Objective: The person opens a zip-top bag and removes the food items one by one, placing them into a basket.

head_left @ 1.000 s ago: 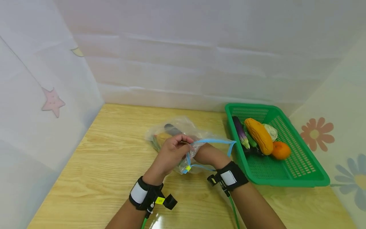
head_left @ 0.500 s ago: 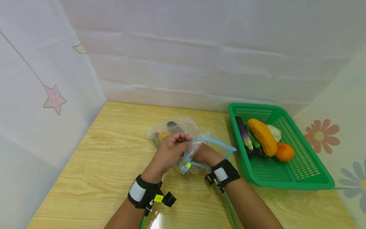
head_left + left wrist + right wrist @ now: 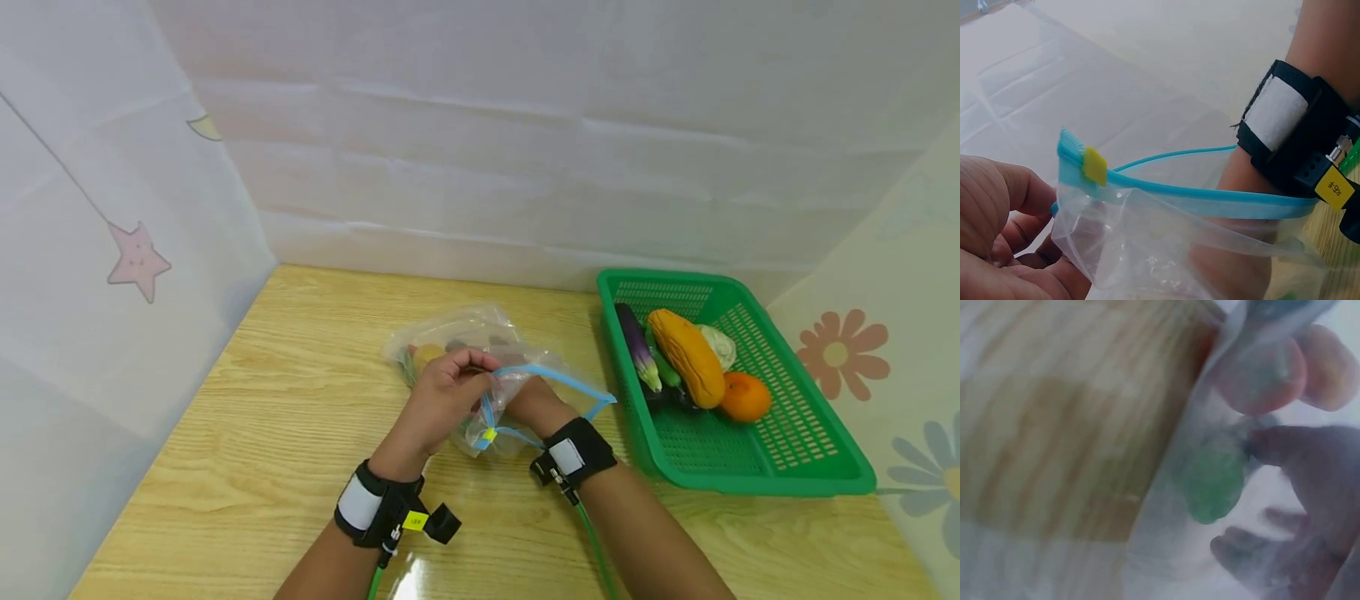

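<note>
A clear zip bag [image 3: 483,317] with a blue zip edge lies on the table, produce inside it. My left hand [image 3: 438,400] pinches its open edge between thumb and fingers, close to the yellow slider [image 3: 1094,166]. Through the opening reaches my right hand [image 3: 1329,481], inside the bag up to the wrist. In the right wrist view its thumb and fingers are spread apart beside a green rounded item [image 3: 1213,484]. A reddish round item [image 3: 1263,378] and an orange-yellow one [image 3: 1329,365] show hazily through the plastic.
To the right stands a green basket [image 3: 757,483]. In it lie a purple eggplant [image 3: 637,346], a wrinkled orange-yellow gourd [image 3: 686,354], an orange fruit [image 3: 745,397], a green vegetable [image 3: 663,362] and a pale one [image 3: 718,346]. A white-covered wall [image 3: 450,200] closes off the back.
My right hand has gone deeper into the bag, its wrist moving left. The dark item that stuck up inside the bag now lies lower. My left hand keeps its pinch on the edge.
</note>
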The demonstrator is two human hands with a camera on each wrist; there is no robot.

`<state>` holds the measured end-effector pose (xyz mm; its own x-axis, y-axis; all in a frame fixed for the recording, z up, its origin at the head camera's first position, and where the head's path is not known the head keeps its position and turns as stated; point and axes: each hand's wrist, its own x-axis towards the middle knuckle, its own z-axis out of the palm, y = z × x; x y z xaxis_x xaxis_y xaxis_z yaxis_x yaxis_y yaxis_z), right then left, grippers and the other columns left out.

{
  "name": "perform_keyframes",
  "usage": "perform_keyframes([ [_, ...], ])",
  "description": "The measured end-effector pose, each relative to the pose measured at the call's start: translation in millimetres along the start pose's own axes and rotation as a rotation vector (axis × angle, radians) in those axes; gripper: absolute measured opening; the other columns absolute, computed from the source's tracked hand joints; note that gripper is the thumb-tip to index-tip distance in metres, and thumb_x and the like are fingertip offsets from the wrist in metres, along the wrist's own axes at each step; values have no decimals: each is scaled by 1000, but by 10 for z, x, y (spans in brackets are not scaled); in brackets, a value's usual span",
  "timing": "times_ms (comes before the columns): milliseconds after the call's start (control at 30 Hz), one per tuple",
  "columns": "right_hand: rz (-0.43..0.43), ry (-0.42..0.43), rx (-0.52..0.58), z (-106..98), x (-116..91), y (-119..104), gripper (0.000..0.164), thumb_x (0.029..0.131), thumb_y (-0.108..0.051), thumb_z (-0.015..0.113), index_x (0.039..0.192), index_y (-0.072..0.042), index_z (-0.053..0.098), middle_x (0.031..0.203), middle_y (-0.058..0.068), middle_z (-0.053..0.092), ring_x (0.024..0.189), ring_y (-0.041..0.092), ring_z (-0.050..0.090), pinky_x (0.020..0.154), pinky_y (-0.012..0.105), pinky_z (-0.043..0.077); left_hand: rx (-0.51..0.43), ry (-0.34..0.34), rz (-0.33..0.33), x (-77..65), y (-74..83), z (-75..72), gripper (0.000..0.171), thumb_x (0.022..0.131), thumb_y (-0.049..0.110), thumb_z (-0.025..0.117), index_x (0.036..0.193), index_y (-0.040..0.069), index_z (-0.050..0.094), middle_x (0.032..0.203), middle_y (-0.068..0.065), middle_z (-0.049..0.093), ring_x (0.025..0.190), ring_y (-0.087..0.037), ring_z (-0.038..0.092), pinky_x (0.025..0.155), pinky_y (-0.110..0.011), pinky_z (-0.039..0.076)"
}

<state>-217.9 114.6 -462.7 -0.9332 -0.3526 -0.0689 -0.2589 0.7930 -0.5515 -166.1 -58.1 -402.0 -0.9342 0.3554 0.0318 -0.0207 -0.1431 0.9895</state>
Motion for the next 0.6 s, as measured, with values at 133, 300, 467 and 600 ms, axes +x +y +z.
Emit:
perform_keyframes([
  [133,-62,-64,63,28,-17,-10,10,90,-15,72,99,-14,67,88,-5,62,76,12,55,71,31,48,13,9,-12,-16,-5,-20,17,96,4,55,111,0,63,101,-12,61,77,-17,55,63,-27,46],
  [300,-30,-51,24,-8,-33,-83,11,93,-17,68,104,-15,66,93,-5,62,80,12,55,75,33,48,-1,17,5,-16,3,-41,16,96,3,56,110,-1,63,98,-11,60,75,-16,54,63,-27,45],
  [467,5,-71,-50,-28,-46,-125,12,94,-18,68,105,-15,66,100,-4,64,84,13,56,77,33,49,-11,15,12,-14,1,-46,16,96,3,56,109,-3,62,97,-10,60,72,-15,52,60,-26,43],
  [600,-21,-91,-90,-60,-95,-159,15,91,-20,71,104,-16,65,95,-5,63,81,12,56,73,32,48,-34,22,12,-20,0,-54,16,96,1,54,109,-4,61,99,-10,59,69,-15,47,59,-25,39],
])
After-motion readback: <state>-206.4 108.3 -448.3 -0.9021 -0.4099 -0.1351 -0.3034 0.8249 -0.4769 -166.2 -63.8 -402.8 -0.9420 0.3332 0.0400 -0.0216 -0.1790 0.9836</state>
